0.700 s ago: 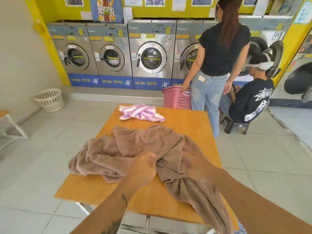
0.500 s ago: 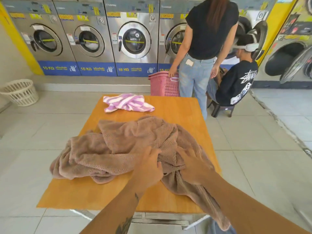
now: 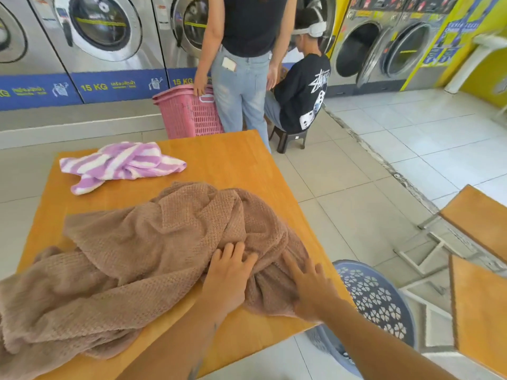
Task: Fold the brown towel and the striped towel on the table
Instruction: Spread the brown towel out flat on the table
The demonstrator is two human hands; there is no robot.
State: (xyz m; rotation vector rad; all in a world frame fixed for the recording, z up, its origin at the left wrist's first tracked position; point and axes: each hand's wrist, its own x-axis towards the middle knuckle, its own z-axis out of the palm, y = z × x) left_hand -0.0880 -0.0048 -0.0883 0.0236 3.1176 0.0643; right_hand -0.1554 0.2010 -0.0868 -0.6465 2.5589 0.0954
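— Letting go already?
— Yes. My left hand (image 3: 227, 272) no longer bunches the brown towel (image 3: 137, 256). It and my right hand (image 3: 310, 286) now lie flat, fingers spread, on the crumpled heap near the table's (image 3: 219, 160) near edge.
— And the striped towel (image 3: 120, 163)?
— Untouched, far side. Nothing is folded yet.

— Where do you see all this from?
— From my own head, the only view. It looks forward and down across the counter (image 3: 219, 165), wide-angled, so the straight lines bend near the edges.
— How near is it?
— Close. My forearms come in from the bottom edge, my left hand (image 3: 227, 272) and right hand (image 3: 310, 286) low in the middle. The washing machines (image 3: 104, 31) stand far off along the top.
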